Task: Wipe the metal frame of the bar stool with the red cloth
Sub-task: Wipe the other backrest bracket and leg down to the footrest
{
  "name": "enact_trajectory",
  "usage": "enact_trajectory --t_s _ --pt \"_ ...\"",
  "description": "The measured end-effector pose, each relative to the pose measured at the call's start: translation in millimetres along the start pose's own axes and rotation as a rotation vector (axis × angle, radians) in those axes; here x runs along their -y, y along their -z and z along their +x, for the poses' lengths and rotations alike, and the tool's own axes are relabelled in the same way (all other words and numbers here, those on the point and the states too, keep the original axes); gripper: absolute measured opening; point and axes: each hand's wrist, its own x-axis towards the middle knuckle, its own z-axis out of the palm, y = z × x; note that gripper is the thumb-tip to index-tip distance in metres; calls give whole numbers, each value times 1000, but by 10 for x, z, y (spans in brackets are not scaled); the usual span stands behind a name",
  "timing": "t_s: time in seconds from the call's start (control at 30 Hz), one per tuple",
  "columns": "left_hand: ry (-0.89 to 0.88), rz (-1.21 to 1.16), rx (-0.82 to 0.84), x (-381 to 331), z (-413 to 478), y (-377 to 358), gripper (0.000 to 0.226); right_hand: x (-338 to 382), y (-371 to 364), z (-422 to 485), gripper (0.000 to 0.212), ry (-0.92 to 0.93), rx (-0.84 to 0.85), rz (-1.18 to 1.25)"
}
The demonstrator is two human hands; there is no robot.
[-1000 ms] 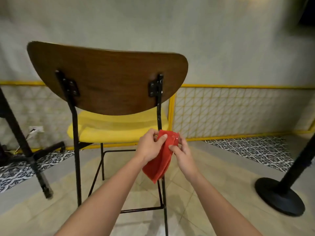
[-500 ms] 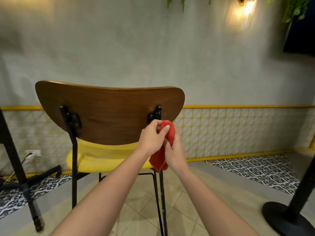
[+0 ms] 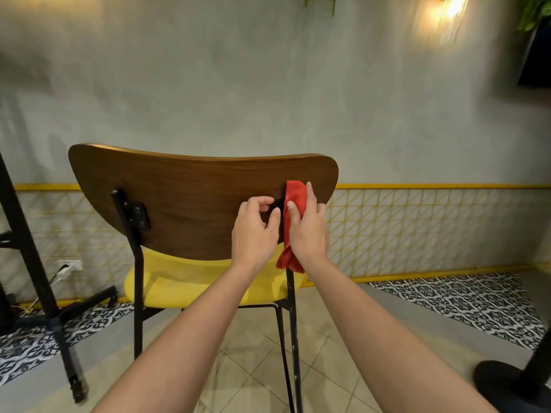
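The bar stool has a brown wooden backrest (image 3: 193, 204), a yellow seat (image 3: 179, 281) and a black metal frame (image 3: 293, 323). My right hand (image 3: 310, 234) grips the red cloth (image 3: 295, 195), wrapped around the right rear upright where it meets the backrest bracket. The cloth's tail hangs below my palm. My left hand (image 3: 253, 234) hovers just left of that bracket with its fingers loosely curled, holding nothing. The left upright and its bracket (image 3: 135, 214) are bare.
A black table leg (image 3: 29, 248) with a splayed foot stands at the left. A round black pedestal base (image 3: 512, 386) sits at the lower right. A wall outlet with a cable (image 3: 71, 265) is low on the left wall. Patterned tiles border the beige floor.
Both hands moved the cloth up the right upright from seat height to the backrest bracket. My left hand let go of the cloth; my right hand now holds it alone.
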Motion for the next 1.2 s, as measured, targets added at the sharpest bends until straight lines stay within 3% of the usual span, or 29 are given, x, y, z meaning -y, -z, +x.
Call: enact_trajectory --t_s 0.2,0.47,0.63,0.8,0.97,1.2 --pt "-11 13 0 54 31 -34 24 -77 -137 -72 58 -10 -46 -138" --pt "-3 41 4 116 8 -46 22 -349 -130 -247 50 -86 101 -268" --pt "-17 46 2 95 23 -19 23 -197 -57 -201 54 -57 -87 -20" --pt "-17 36 3 89 36 -20 22 25 -66 -119 37 70 -147 68" --pt "0 47 4 140 37 -5 21 -74 -122 -113 26 -28 -97 18" --pt "40 82 31 195 -4 5 25 -458 -40 -122 16 -67 112 -59"
